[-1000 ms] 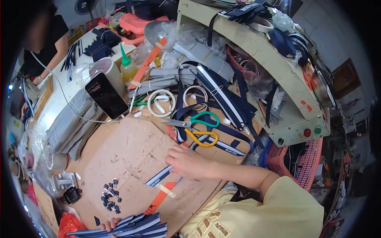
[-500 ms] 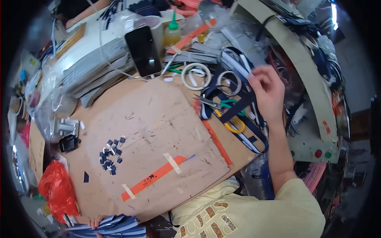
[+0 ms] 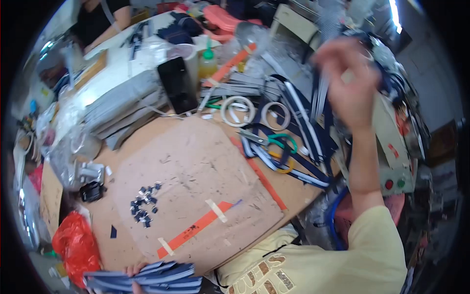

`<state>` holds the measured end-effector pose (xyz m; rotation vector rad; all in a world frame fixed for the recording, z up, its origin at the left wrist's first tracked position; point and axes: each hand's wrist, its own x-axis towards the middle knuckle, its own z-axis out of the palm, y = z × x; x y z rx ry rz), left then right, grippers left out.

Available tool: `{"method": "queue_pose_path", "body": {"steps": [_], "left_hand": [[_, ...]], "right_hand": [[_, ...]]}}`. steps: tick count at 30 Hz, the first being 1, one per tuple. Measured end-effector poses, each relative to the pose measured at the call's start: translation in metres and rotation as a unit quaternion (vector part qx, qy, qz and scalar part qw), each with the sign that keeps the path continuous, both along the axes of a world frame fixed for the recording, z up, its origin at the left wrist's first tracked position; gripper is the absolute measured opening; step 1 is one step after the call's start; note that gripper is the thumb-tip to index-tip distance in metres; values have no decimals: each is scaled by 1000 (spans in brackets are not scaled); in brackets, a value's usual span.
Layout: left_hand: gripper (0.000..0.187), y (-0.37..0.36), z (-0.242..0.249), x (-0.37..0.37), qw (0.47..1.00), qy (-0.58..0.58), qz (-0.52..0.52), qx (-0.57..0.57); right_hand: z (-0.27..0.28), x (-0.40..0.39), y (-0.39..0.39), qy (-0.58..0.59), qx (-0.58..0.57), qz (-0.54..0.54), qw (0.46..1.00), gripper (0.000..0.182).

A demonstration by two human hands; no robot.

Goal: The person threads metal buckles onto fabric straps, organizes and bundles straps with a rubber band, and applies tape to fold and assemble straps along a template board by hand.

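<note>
Several striped straps [image 3: 169, 278] lie clasped in the curled left hand [image 3: 134, 274]

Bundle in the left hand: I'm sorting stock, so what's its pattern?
The bundle is striped lengthwise in dark blue and white, best seen in the head view.

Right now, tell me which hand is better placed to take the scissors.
Probably the right hand: it is nearer the scissors, though blur hides its grip. The left hand holds striped straps.
</note>
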<state>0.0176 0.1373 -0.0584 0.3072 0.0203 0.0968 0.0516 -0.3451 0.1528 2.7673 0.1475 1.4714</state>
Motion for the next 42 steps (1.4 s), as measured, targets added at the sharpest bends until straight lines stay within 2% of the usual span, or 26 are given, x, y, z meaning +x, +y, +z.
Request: {"method": "queue_pose_path", "body": {"steps": [1, 2, 3, 4, 5, 6, 7, 9, 10, 14, 20, 24, 30, 34, 35, 39, 42], "left_hand": [[42, -18, 10, 2, 1000, 7, -6, 7], [44, -36, 21, 4, 1000, 14, -12, 15], [44, -51, 26, 5, 997, 30, -7, 76], [45, -65, 29, 9, 990, 45, -5, 135], [45, -82, 35, 12, 986, 83, -14, 145], [46, -100, 41, 14, 981, 120, -26, 153], [50, -118, 52, 16, 969, 129, -43, 206], [46, -145, 56, 18, 963, 147, -30, 225], [46, -150, 59, 21, 964, 140, -24, 223], [39, -158, 72, 29, 936, 262, -48, 229], [28, -172, 92, 46, 941, 275, -37, 191], [39, -164, 99, 65, 940, 217, -68, 253], [44, -138, 92, 87, 919, 150, -102, 349], [50, -123, 81, 103, 955, 9, -74, 287], [50, -124, 81, 105, 955, 11, -76, 287], [48, -133, 85, 107, 950, 138, 35, 279], [47, -134, 84, 105, 952, 194, 34, 234]], "right_hand": [[-19, -4, 4, 209, -19, -40, 977, 23], [-34, -12, 16, 383, -58, -52, 920, 28], [-45, -18, 31, 541, -103, -63, 832, 34], [-51, -16, 55, 524, -98, 24, 845, 42], [-70, -14, 75, 487, -7, 156, 859, 56], [-80, -12, 99, 435, 116, 327, 831, 76], [-85, -17, 125, 436, 143, 368, 809, 84], [-94, -20, 166, 443, 169, 416, 776, 95], [-99, -18, 173, 438, 163, 420, 778, 95], [-117, -4, 190, 536, 179, 357, 744, 94], [-103, 28, 197, 634, 208, 288, 687, 91], [-132, 47, 199, 431, 232, 390, 780, 88], [-128, 69, 205, 420, 291, 388, 767, 86], [-127, 79, 197, 505, 364, 377, 686, 85], [-128, 80, 197, 517, 375, 373, 673, 85], [-124, 74, 207, 529, 175, 331, 761, 86], [-115, 68, 213, 523, 158, 335, 768, 84]]}}
